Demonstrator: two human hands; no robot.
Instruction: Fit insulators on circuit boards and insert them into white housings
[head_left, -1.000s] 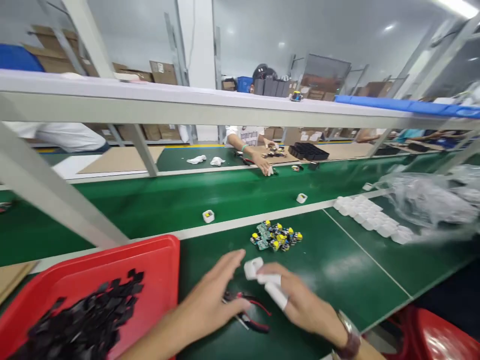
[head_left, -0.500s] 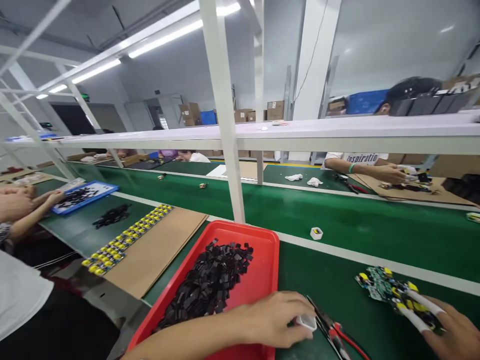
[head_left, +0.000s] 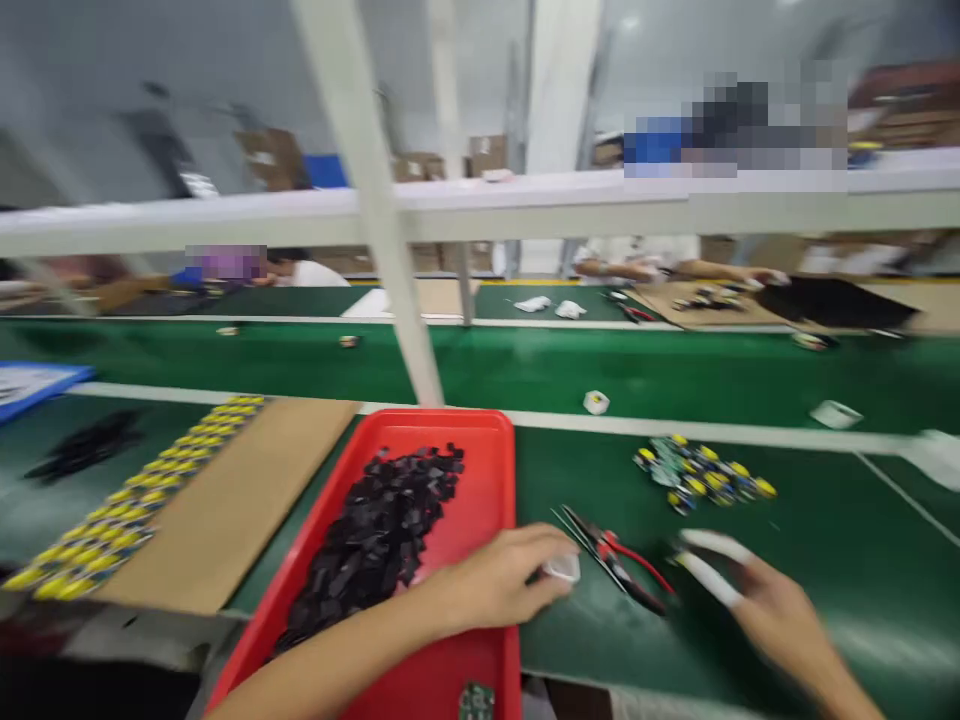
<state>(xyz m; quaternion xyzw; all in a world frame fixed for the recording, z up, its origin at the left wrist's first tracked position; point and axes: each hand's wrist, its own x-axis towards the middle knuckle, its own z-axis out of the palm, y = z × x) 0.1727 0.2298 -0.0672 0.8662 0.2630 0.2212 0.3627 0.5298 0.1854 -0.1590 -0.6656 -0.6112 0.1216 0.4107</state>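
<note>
My left hand (head_left: 517, 580) reaches over the right rim of the red tray (head_left: 516, 500), closed around a small white plastic housing (head_left: 562, 568) with an open end. Black square pieces (head_left: 375, 540) are heaped in the tray. White covers sit on the fingers of my right hand (head_left: 739, 575), which is over the green bench, fingertips pinched together. A small dark piece with a yellow spot shows blurred at those tips; its kind is unclear. Beyond that hand lies a pile of small circuit boards with yellow parts (head_left: 705, 472). Red-handled pliers (head_left: 626, 560) and tweezers (head_left: 589, 545) lie between my hands.
Left of the tray, rows of yellow-topped parts (head_left: 142, 490) lie along a cardboard sheet (head_left: 247, 490). A white housing (head_left: 596, 402) rests on the green belt (head_left: 517, 365) behind. A white post (head_left: 390, 240) rises behind the tray, under a shelf (head_left: 525, 205). A co-worker's hands show across the belt.
The view has swung right and blurred. My right hand has drawn back from the pile of boards toward me, fingertips pinched. My left hand still holds the white housing.
</note>
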